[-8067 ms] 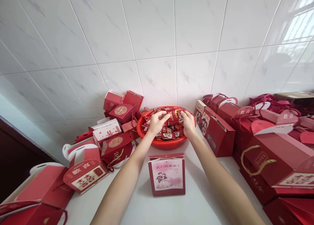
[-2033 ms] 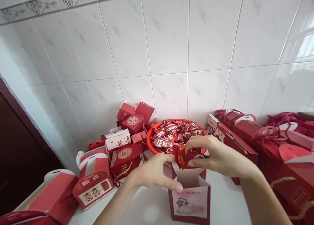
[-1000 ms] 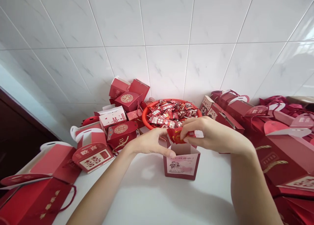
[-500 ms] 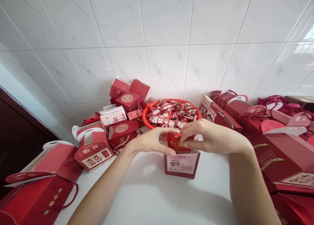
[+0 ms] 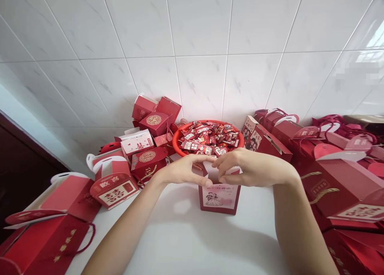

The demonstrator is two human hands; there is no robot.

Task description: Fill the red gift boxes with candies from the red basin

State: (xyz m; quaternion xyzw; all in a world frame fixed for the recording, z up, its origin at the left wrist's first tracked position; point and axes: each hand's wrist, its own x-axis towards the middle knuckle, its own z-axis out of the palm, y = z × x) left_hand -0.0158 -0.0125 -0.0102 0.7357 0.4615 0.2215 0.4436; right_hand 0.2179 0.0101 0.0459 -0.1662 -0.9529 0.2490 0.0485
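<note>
A small red box (image 5: 220, 199) with a pale front panel showing a drawn couple stands upright on the white table, its top open. At the box's left top edge is my left hand (image 5: 185, 171), thumb and fingers apart, with nothing seen in its grasp. Over the opening hangs my right hand (image 5: 247, 169), its fingers curved and apart and no object visible between them. The box's inside is mostly hidden by my hands. Right behind sits a round red basket (image 5: 177, 144) full of red-wrapped candies (image 5: 207, 138).
Red and white gift boxes (image 5: 117, 193) are piled on the left, one with a cord handle at the front. More red boxes (image 5: 345, 183) with rope handles crowd the right. A patterned box (image 5: 252, 135) leans beside the basket. White tiled wall (image 5: 198, 87) rises behind.
The red packet with gold print that was between my hands over the box is no longer visible. My right hand's fingers have parted. The whole view has shifted slightly.
</note>
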